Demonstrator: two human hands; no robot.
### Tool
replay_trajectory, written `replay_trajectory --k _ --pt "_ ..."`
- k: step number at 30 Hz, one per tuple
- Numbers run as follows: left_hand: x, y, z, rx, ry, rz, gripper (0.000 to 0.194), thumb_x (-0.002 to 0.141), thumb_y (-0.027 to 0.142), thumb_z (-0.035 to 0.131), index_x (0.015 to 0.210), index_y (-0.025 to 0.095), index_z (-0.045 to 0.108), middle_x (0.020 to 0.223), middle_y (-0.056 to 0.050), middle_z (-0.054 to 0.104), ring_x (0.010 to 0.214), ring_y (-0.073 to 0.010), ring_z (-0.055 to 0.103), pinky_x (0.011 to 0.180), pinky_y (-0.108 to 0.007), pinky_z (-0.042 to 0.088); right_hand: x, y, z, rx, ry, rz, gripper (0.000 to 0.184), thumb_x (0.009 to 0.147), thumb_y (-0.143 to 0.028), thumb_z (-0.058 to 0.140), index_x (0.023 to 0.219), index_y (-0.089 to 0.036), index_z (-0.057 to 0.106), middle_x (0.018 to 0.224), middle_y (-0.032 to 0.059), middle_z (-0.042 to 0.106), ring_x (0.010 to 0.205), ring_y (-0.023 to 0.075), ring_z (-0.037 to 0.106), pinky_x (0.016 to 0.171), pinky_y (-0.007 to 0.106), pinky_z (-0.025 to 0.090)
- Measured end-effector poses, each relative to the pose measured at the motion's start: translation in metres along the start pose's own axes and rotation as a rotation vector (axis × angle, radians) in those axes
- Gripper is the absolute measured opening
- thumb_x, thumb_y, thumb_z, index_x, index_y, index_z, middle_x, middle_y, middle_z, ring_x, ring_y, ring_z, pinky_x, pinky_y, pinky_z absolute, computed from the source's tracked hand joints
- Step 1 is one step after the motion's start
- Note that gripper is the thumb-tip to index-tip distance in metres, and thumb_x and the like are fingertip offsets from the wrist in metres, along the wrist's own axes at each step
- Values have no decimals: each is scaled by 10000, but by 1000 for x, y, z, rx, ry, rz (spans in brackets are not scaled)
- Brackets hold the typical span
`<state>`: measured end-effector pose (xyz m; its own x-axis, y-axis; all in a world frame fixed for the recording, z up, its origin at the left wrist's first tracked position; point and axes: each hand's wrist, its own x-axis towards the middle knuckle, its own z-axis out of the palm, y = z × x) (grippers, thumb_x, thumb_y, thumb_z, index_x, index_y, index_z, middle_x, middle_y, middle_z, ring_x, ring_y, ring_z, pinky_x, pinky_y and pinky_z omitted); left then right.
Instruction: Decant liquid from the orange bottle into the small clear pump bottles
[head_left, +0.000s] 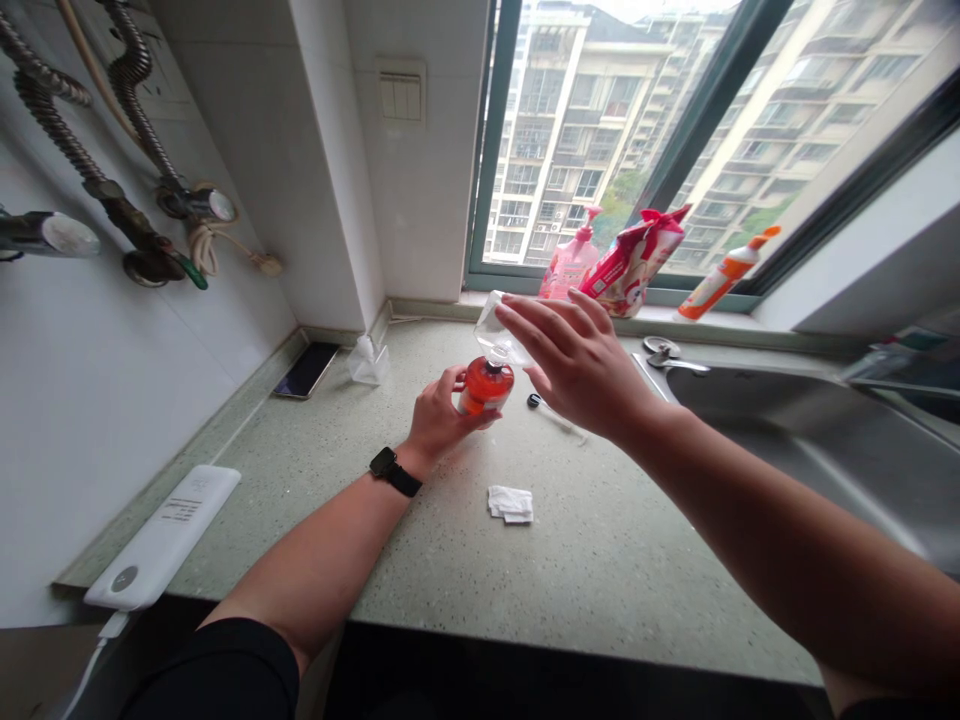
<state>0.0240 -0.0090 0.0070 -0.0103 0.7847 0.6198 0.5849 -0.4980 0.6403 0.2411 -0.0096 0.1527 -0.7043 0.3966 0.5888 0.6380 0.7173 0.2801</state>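
My left hand (442, 405) is closed round a small bottle of orange-red liquid (486, 388), which stands upright with its dark neck uppermost. Tipped over that neck is a clear container (499, 335), partly hidden, with my right hand (566, 355) gripping it from the right. Its narrow end meets or nearly meets the bottle's mouth; I cannot tell which. Close by on the right, a black cap with a thin clear stem (534, 400) lies on the counter. A folded white tissue (511, 504) rests nearer to me.
On the speckled counter (600, 560) are a phone (306, 370), a clear plastic cup (368, 360) and a white power bank (165, 538) with a cable. A steel sink (787, 440) lies right. Along the windowsill stand a pink pump bottle (570, 265), a red pouch (637, 265) and an orange bottle (724, 275).
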Motion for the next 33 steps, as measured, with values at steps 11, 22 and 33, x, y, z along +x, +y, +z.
replay_trajectory --k 11,22,33 --pt "1 3 -1 -64 18 -26 809 684 512 1023 1323 248 602 1203 -80 807 1046 -274 810 893 -399 674 6 -4 0 8 17 -26 972 957 -76 597 1760 -361 131 1701 40 517 1497 322 509 1334 612 282" --pt "0 1 1 -30 22 -35 822 668 440 1044 1329 253 594 1189 -68 811 1033 -273 810 892 -402 666 8 -5 -1 8 6 -40 1032 929 -37 584 1763 -391 90 1717 14 499 1499 312 511 1345 616 259" --pt "0 2 1 -51 21 -50 817 683 439 1038 1341 265 586 1208 -71 806 1052 -275 808 909 -407 668 10 -6 1 0 24 -58 1016 929 -20 557 1761 -395 112 1704 9 515 1476 297 529 1350 607 250"
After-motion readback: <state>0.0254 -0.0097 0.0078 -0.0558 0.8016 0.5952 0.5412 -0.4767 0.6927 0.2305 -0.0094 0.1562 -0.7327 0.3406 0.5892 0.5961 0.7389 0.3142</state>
